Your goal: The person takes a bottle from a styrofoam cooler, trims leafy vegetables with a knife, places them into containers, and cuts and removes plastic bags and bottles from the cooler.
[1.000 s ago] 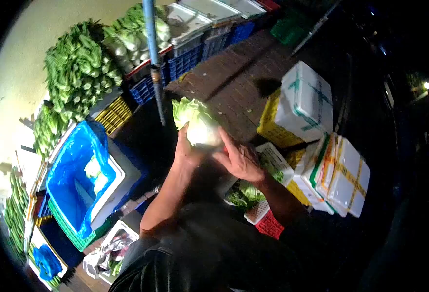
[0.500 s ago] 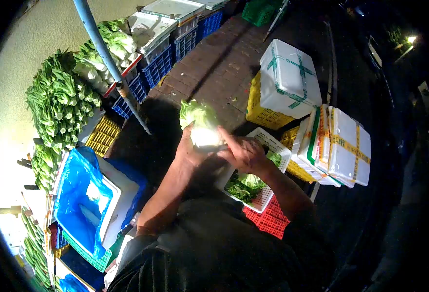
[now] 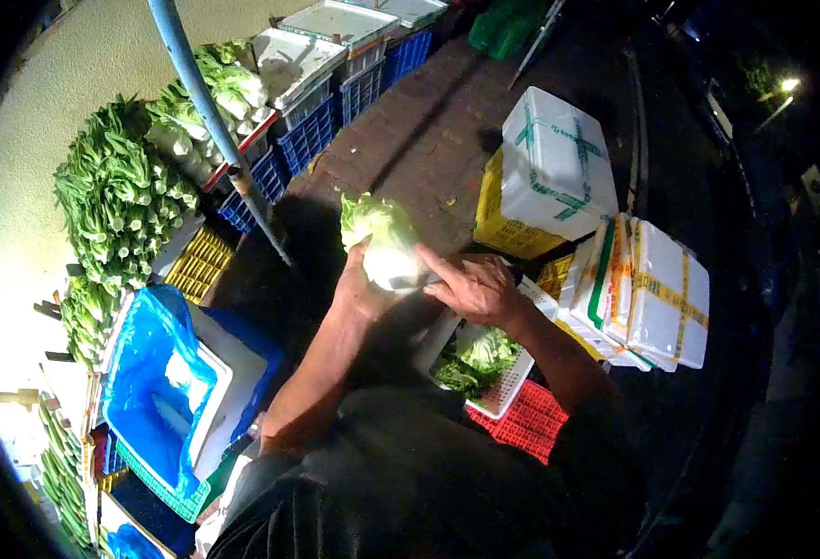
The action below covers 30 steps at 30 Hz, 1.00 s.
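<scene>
A pale green head of lettuce (image 3: pixel 384 244) with a whitish base is held up in front of me. My left hand (image 3: pixel 361 287) is closed around its left and lower side, thumb along the leaves. On the other side, my right hand (image 3: pixel 480 291) has its index finger stretched against the lettuce, the other fingers curled. Something dark shows behind that hand, but what it grips is mostly hidden. Below my right forearm is a white perforated basket (image 3: pixel 498 402) with leafy greens (image 3: pixel 484 352) in it, partly covered by my arm.
A red crate (image 3: pixel 526 419) stands under the basket. To the right are taped white foam boxes (image 3: pixel 559 154) on yellow crates. A blue-lined foam box (image 3: pixel 210 410), bundled greens (image 3: pixel 126 196) and a slanting blue pole (image 3: pixel 191 79) are on the left.
The lettuce is tilted slightly differently in my hands. My right hand has shifted a little, its index finger still against the lettuce. The view has moved slightly.
</scene>
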{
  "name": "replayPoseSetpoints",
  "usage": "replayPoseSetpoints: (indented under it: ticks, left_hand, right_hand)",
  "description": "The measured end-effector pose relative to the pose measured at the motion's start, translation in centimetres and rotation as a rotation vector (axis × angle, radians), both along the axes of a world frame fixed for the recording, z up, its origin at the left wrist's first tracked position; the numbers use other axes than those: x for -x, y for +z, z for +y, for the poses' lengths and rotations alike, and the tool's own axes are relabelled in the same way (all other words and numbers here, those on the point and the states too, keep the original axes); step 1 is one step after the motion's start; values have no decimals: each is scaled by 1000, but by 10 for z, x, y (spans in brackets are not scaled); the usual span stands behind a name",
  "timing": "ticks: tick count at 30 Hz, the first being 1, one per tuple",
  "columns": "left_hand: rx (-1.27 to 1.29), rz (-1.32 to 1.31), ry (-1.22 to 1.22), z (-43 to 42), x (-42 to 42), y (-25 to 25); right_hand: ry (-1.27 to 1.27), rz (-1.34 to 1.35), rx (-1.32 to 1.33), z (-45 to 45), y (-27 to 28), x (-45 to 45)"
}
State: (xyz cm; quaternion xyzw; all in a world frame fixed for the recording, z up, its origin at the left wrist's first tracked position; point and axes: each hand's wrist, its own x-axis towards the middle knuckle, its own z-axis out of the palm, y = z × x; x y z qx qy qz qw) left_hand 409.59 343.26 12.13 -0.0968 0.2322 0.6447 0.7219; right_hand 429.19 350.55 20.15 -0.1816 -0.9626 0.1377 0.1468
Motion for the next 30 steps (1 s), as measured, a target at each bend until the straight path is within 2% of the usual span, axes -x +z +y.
replayPoseSetpoints:
  ticks: [5, 8, 10, 12, 14, 15, 18, 22, 23, 25, 28, 30]
  left_hand:
    - [-52, 20, 21, 1, 2, -2]
    - [-5, 4, 13, 3, 1, -1]
    - [61, -31, 23, 8, 1, -2]
    - [-46, -31, 3, 10, 4, -4]
    - [-143, 16, -12, 12, 4, -9]
    - [-92, 25, -5, 12, 3, -11]
    - [84, 23, 33, 16, -3, -5]
    - [-133, 41, -73, 18, -2, -16]
    - [-36, 10, -20, 14, -5, -15]
    - [-40, 14, 15, 16, -9, -13]
    - [-69, -117, -23, 21, -13, -17]
    - [-51, -85, 12, 22, -19, -16]
  right_hand:
    - [10, -18, -67, 9, 5, 0]
    - [-52, -136, -105, 11, 2, -2]
    - [-35, -9, -79, 8, -5, 0]
    - [-22, 77, -49, 1, -13, 4]
    - [-72, 12, 37, -3, -12, 5]
    - [-89, -18, 82, -4, -10, 8]
    - [-128, 58, -12, -14, -22, 10]
    - [-106, 277, -54, -12, -27, 9]
    - [-104, 270, -44, -12, -29, 9]
    - [-112, 253, -36, -10, -28, 3]
    - [-156, 221, 38, -11, -21, -10]
    - [-183, 214, 55, -12, -23, -12]
